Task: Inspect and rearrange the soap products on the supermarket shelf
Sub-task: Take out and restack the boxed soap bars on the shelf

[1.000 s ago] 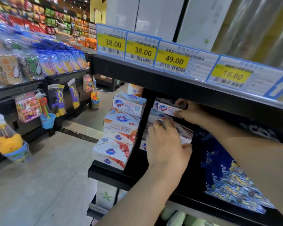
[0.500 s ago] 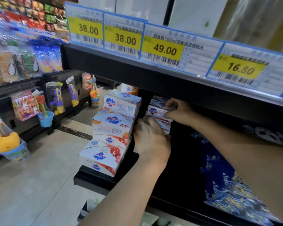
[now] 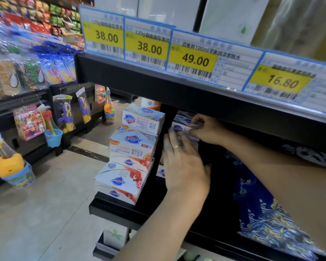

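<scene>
Under price-tag rail [image 3: 194,59]: right hand [image 3: 209,131] pinching soap box [image 3: 181,128]; left hand [image 3: 184,162] flat, fingers straight, against boxes below.

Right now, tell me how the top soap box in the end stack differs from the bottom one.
The top soap box shows its blue logo upright; on the bottom soap box the logo reads upside down. The top box has a plain white and blue face with small print, while the bottom box carries red fruit artwork. The top box lies higher and further back, the bottom box juts toward the aisle. Both are white cartons with the same blue shield logo, and neither hand touches them.
</scene>
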Available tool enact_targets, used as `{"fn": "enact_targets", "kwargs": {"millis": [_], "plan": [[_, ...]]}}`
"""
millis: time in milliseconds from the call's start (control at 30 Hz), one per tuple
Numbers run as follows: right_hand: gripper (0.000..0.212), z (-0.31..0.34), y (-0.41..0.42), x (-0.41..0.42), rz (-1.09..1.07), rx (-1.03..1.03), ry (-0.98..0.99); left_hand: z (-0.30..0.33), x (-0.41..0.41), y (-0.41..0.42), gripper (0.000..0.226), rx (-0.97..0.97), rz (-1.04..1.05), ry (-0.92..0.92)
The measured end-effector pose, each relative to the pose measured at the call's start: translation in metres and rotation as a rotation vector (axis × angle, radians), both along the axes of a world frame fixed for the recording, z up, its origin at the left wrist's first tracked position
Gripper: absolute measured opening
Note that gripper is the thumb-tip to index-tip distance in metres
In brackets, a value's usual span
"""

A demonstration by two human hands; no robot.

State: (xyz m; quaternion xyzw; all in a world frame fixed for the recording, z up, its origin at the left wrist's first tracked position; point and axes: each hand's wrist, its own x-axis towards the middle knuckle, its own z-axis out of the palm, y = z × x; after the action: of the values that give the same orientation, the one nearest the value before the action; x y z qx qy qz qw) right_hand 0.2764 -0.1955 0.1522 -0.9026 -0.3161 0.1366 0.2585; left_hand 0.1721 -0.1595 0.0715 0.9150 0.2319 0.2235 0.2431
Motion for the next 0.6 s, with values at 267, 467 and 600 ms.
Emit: {"fn": "enact_targets", "kwargs": {"millis": [267,467,600], "plan": [[0.029,-0.003,0.027,-0.032,0.005,0.265,-0.156,0.011,-0.083,0.033,0.07,0.173,0.154,-0.412],[0.021,0.004,0.052,-0.043,0.176,0.117,-0.174,0.014,-0.092,0.088,0.1,0.085,0.329,-0.05],[0.022,0.004,0.06,-0.043,0.15,0.136,-0.19,0.011,-0.087,0.095,0.087,0.065,0.304,-0.054]]}}
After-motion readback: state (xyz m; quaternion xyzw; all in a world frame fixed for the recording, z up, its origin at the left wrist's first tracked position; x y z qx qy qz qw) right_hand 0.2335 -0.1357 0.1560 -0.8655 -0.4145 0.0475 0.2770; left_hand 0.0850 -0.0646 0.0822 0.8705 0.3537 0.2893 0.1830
